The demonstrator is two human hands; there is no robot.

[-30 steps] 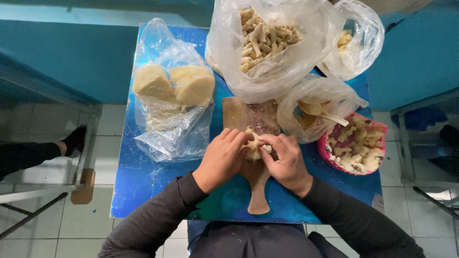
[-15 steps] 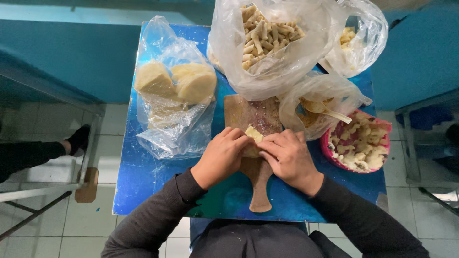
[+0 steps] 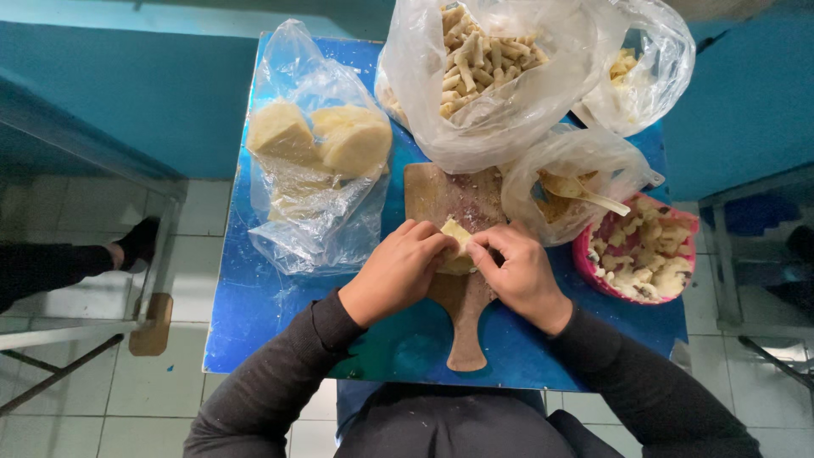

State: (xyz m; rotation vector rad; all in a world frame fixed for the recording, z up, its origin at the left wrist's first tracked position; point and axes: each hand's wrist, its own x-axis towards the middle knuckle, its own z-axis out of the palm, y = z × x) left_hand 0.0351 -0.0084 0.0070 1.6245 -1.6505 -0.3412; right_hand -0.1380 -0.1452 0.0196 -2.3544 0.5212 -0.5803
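A pale dough piece (image 3: 456,246) sits on the wooden cutting board (image 3: 449,199), pinched between the left hand (image 3: 398,270) and right hand (image 3: 515,270), fingers closed on it. Plastic bags (image 3: 318,182) and a pink bowl (image 3: 593,263) crowd the blue surface (image 3: 254,305).

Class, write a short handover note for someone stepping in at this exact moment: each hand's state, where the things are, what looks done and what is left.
Left hand and right hand: both pinch one pale dough piece between their fingertips over the wooden board.
Places: two dough blocks lie in a clear bag left of the board; a large bag of rolled sticks stands behind it; the pink bowl of pieces sits to the right.
Done: many sticks are bagged.
Left: the piece in hand and both blocks.
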